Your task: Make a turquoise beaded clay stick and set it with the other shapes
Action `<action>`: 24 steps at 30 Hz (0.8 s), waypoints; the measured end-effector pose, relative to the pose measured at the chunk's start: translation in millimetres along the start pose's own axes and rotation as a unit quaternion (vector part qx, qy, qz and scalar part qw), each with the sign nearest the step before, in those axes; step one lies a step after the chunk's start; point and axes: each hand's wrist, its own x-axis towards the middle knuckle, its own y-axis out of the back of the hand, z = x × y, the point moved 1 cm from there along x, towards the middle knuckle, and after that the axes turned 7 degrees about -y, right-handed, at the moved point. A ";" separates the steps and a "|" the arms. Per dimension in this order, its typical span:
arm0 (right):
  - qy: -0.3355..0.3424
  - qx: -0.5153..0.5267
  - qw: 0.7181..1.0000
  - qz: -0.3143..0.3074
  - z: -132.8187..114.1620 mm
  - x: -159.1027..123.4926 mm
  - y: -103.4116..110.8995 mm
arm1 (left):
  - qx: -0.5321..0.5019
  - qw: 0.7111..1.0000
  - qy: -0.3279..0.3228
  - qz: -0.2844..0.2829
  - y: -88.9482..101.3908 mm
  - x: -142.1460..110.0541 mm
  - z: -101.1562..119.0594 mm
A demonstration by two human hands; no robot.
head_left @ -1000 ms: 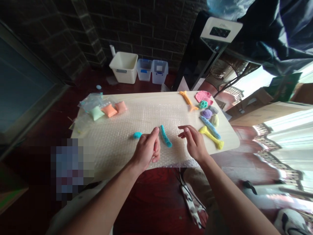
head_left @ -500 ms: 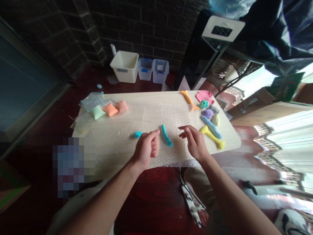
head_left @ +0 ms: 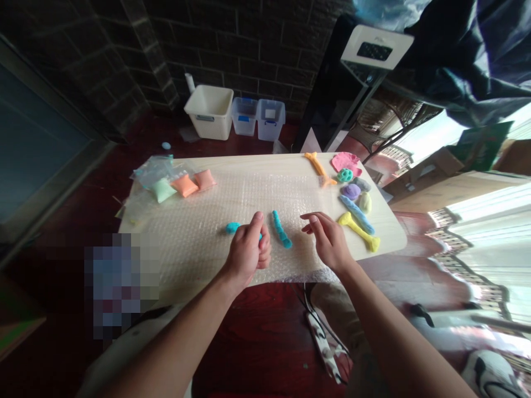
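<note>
My left hand (head_left: 248, 246) is curled into a fist with the thumb up. A bit of turquoise modelling clay (head_left: 260, 236) shows between its fingers. Just behind that hand, a turquoise clay lump (head_left: 233, 228) lies on the bubble wrap (head_left: 186, 243), partly covered by the hand. Between my two hands rests a bumpy turquoise clay strip (head_left: 282, 229), touched by neither. My right hand (head_left: 327, 237) hovers to its right, open, the fingers stretched out and slightly bent; I see nothing in it.
At the table's right stand a yellow clay bone (head_left: 360, 232), a blue clay roll (head_left: 357, 214), an orange clay bone (head_left: 318, 167), a pink clay piece (head_left: 345, 162) and several small lumps. Clay packets (head_left: 185, 186) lie at the left. Plastic bins (head_left: 211, 113) stand on the floor beyond.
My left thumb has lifted from pointing right to pointing up, and turquoise clay now shows in that fist. My right hand is almost still. The view has shifted slightly.
</note>
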 end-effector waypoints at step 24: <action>-0.002 -0.037 0.999 -0.007 0.6 1.3 1.1 | -0.027 0.997 0.049 0.053 3.5 4.7 8.3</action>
